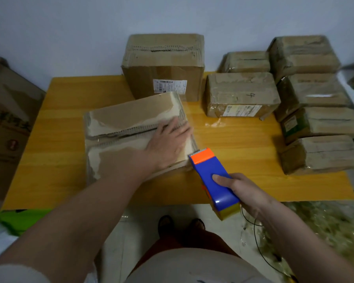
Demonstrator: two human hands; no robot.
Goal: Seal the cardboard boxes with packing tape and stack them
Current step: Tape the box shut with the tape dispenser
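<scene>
Currently the box being sealed lies flat on the yellow table, towards its left half, with glossy tape already lying across its top and its centre seam visible under the film. The left hand presses flat on the box's right end, fingers straight, smoothing or pinning the tape there. The right hand grips the blue and orange tape dispenser, thumb on top, with its toothed cutter just at the box's right edge; this looks like the moment of cutting the strip. Beyond it, a larger labelled box stands at the back, a taped box marked with a 4 sits to its right, and several wrapped boxes are already piled along the table's right side. Stacking this box looks to be what remains for it.
</scene>
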